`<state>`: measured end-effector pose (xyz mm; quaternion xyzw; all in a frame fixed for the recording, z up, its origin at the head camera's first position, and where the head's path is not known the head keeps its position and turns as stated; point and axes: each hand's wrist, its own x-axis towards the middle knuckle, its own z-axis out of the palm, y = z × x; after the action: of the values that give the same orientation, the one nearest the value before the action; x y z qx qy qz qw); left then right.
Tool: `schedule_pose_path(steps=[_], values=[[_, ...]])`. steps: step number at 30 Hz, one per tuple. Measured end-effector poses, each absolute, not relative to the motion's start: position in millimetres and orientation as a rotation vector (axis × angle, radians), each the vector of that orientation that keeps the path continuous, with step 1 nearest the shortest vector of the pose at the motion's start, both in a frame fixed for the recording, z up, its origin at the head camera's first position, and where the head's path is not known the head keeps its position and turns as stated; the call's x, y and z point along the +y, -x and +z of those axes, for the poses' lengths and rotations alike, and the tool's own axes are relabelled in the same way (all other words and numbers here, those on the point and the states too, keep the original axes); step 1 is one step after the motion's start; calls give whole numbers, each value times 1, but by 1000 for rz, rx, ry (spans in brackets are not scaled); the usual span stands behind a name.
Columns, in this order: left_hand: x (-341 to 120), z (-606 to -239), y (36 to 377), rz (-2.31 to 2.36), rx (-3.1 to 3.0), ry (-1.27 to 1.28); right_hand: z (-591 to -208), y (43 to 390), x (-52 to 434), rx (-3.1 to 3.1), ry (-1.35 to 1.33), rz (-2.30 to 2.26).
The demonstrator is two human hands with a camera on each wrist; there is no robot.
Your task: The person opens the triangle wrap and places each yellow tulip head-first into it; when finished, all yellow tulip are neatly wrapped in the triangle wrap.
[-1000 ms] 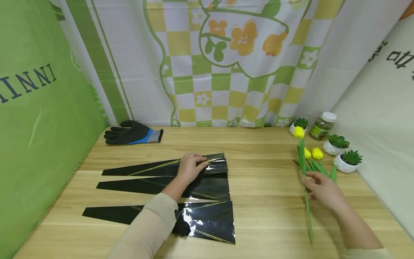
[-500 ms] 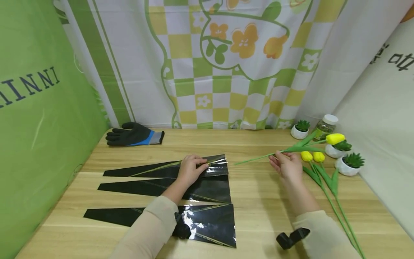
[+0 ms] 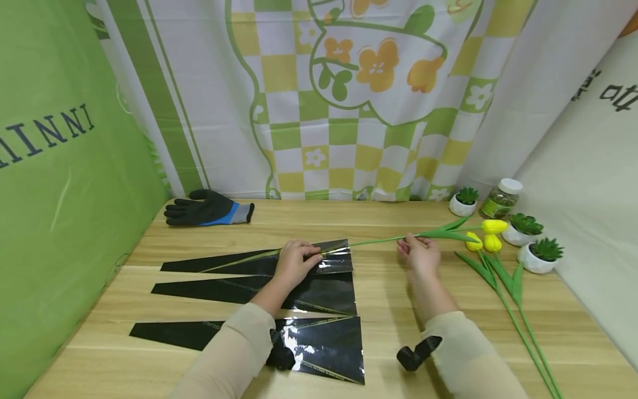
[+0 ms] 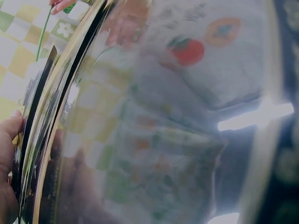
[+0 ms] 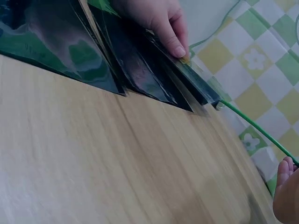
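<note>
Tulip stem entering the top sleeve

Right hand (image 3: 420, 256) pinches the tulip (image 3: 490, 226) stem, whose end lies inside the sleeve (image 3: 259, 259); left hand (image 3: 294, 263) holds that sleeve's mouth. A jar (image 3: 500, 199) stands among potted succulents (image 3: 540, 250).

Beige sleeves, black wrist mounts
</note>
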<state>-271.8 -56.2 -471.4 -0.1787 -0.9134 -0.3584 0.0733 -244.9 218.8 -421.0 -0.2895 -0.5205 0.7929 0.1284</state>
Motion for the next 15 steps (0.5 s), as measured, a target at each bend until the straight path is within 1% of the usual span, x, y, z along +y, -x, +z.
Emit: schedule_pose_path(steps=[9, 15], values=[[-55, -473, 272, -1053, -2704, 551, -434, 239, 192, -1731, 768, 2353], [-55, -472, 271, -1057, -2711, 559, -443, 239, 170, -1716, 708, 2409]])
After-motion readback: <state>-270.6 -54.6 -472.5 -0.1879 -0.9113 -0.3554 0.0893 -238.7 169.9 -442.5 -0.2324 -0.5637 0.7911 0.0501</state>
